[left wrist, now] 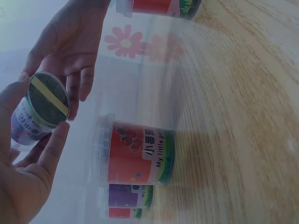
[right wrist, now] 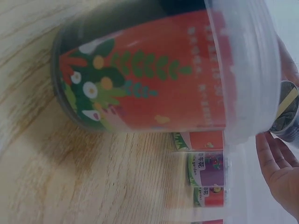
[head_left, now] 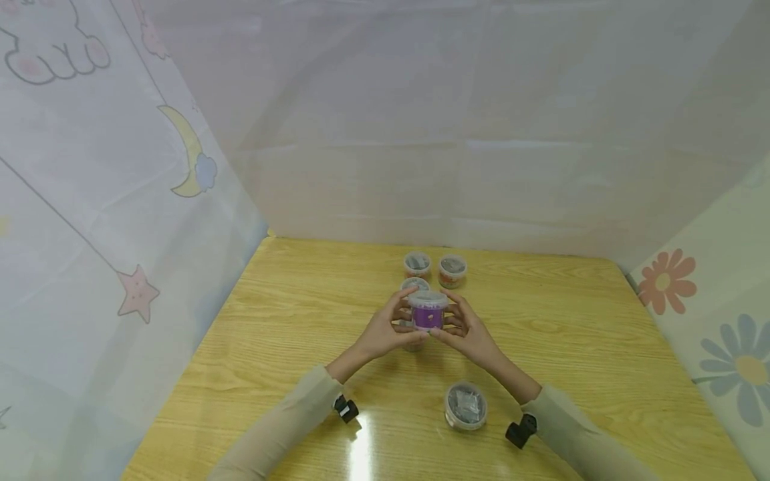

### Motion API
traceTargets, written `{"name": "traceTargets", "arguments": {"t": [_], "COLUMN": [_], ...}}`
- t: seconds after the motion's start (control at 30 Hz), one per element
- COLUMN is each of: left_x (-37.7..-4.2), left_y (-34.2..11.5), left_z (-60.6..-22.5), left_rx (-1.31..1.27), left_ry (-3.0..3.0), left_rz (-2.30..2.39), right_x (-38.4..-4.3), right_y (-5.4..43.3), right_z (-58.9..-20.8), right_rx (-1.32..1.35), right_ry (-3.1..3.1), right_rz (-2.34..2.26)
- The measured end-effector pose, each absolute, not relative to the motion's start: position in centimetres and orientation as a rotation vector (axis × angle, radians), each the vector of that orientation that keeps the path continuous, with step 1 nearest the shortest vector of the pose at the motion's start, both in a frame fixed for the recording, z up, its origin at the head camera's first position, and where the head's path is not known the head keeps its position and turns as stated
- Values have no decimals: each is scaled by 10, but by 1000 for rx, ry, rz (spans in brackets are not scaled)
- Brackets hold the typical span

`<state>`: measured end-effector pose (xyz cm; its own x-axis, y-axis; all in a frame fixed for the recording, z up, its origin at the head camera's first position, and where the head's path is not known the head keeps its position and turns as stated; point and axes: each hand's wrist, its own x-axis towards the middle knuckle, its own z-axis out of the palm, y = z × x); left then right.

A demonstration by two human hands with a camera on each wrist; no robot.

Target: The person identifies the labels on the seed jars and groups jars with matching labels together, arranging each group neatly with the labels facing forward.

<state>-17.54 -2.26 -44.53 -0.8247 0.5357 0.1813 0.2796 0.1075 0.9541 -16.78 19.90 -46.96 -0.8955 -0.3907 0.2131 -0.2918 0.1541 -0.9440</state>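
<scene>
Between both hands, raised over the table, is a small clear-lidded plastic tub point(head_left: 428, 315) with a purple label. My left hand point(head_left: 385, 329) holds its left side, and my right hand point(head_left: 471, 336) holds the right side. Thumbs are at the lower edge, with the fingers round the sides. In the left wrist view the tub point(left wrist: 29, 122) is tilted, showing a dark base with a pale yellow strip across it. Directly behind the hands stands another tub point(head_left: 415, 285), partly covered by the held one. A further tub point(head_left: 413, 345) shows just below, mostly hidden by the left hand.
Two red-labelled tubs, a left one point(head_left: 417, 265) and a right one point(head_left: 452, 270), stand at the back of the wooden table point(head_left: 289, 314). Nearer the body is another red-labelled tub point(head_left: 466, 406), between the forearms. Patterned cloth point(head_left: 385, 133) hangs around the table.
</scene>
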Motion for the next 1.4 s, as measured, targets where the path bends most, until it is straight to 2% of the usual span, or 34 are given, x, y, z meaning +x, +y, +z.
{"name": "traceTargets", "arguments": {"t": [0.83,1.4], "left_x": [-176,-173], "left_y": [-24,-21], "left_z": [-447,-448], "left_rx": [852,827], "left_ry": [2055,2107], "left_rz": [1830,1900], "right_x": [-166,-165], "right_y": [201,198], "right_z": [-469,-466], "right_rx": [-694,-655], "right_ry": [2045,2235], "right_rz": [-2044,-1925]}}
